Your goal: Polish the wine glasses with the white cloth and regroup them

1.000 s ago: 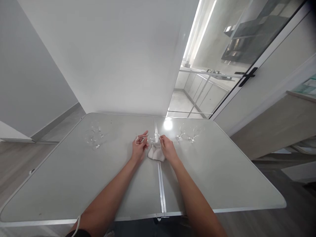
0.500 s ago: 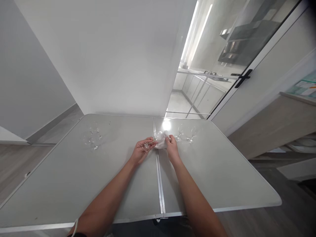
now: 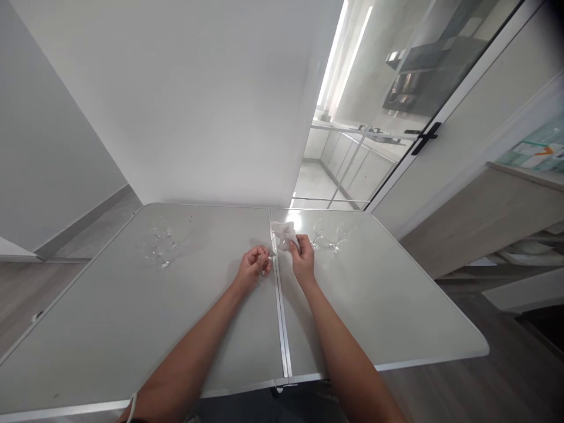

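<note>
Over the table's middle seam, my left hand (image 3: 254, 266) is closed around the stem end of a clear wine glass (image 3: 274, 245), which points away to the upper right. Part of the glass is covered by my fingers and by a white cloth (image 3: 284, 234). That cloth is pinched in my right hand (image 3: 303, 256), thumb on top, and lies against the bowl. Two clear stemmed glasses (image 3: 335, 239) stand upright just right of my right hand. Farther left, several more clear glasses (image 3: 162, 244) are grouped on the table; their outlines are faint.
The pale table (image 3: 211, 341) has a metal seam (image 3: 281, 317) down its middle and a metal edge. A white wall (image 3: 211, 106) rises behind it. At the right are a glazed door with a black handle (image 3: 426, 138) and a wooden shelf unit (image 3: 497, 220).
My left hand has turned its grip, so the glass's foot, plain before, is now mostly hidden by the fingers. My right hand has brought the cloth up and spread it beside the bowl.
</note>
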{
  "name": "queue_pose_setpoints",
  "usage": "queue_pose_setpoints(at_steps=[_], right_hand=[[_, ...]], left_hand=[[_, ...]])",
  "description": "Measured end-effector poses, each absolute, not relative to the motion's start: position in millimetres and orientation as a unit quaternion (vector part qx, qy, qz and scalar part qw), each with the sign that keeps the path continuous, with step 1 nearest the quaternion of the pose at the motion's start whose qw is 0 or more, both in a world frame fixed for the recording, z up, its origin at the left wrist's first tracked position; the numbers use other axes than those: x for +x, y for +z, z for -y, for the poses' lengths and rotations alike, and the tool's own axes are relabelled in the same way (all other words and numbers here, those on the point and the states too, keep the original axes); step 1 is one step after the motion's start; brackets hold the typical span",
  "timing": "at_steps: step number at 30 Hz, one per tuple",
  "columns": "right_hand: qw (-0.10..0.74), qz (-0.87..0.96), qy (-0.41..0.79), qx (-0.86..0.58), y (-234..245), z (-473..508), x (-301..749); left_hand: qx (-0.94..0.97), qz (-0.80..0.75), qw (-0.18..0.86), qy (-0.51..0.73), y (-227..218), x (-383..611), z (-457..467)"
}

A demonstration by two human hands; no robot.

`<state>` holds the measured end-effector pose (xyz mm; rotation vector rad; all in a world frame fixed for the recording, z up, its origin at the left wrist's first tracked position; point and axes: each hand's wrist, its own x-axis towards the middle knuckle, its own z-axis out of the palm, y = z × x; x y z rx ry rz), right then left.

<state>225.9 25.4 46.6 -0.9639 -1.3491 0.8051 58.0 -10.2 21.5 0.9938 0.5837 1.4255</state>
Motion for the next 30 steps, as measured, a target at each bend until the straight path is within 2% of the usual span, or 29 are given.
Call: queue_pose_setpoints(at_steps=[3, 7, 11, 18, 26, 30], right_hand=[[0.595, 0.6, 0.337, -0.416, 48, -25, 231], [0.554, 0.606, 0.4, -0.405, 46, -29, 238], [0.51, 0.623, 0.454, -0.382, 44, -33, 243], [0.417, 0.68, 0.505, -0.329, 46, -29, 244], [0.461, 0.673, 0.479, -0.324, 47, -22, 237], [0.445, 0.677, 0.477, -0.34, 55, -19, 236]], left_hand=[[0.426, -0.281, 0.6, 0.616, 20, 60, 10], [0.448, -0.35, 0.564, 0.598, 19, 59, 10], [0.453, -0.36, 0.517, 0.631, 16, 56, 10], [0.398, -0.346, 0.56, 0.639, 17, 51, 9], [0.368, -0.315, 0.552, 0.679, 16, 47, 5], [0.353, -0.311, 0.551, 0.689, 16, 48, 6]])
